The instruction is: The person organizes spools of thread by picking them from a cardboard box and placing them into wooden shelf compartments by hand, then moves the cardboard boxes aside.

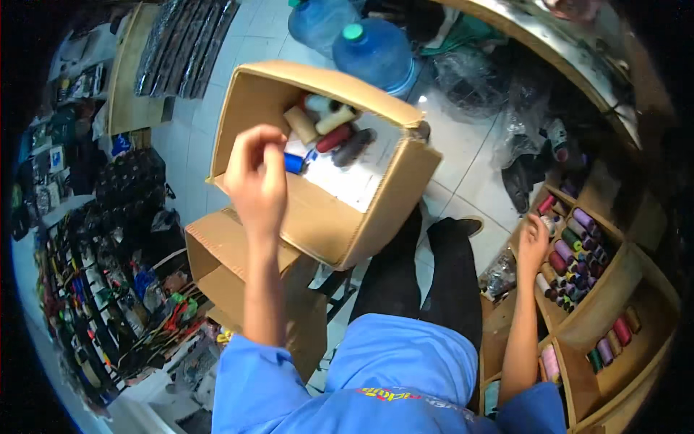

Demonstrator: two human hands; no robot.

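Left hand: I am seeing my left hand (258,177) hovering over the near wall of the cardboard box (376,217), fingers curling together; whether they are pinching anything I cannot tell
Right hand: my right hand (533,244) is reaching into the wooden shelf (614,289), fingers loosely apart, touching the spools there
Box: tilting open, holding thread spools (332,130) in cream, red, dark and blue
Shelf spools: coloured thread cones (578,253) are standing packed in the shelf compartment beside my right hand
Behind: two blue water bottles (376,50) are sitting on the tiled floor

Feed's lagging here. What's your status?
Left hand on the box rim. Right hand at shelf spools. Nothing in the way.
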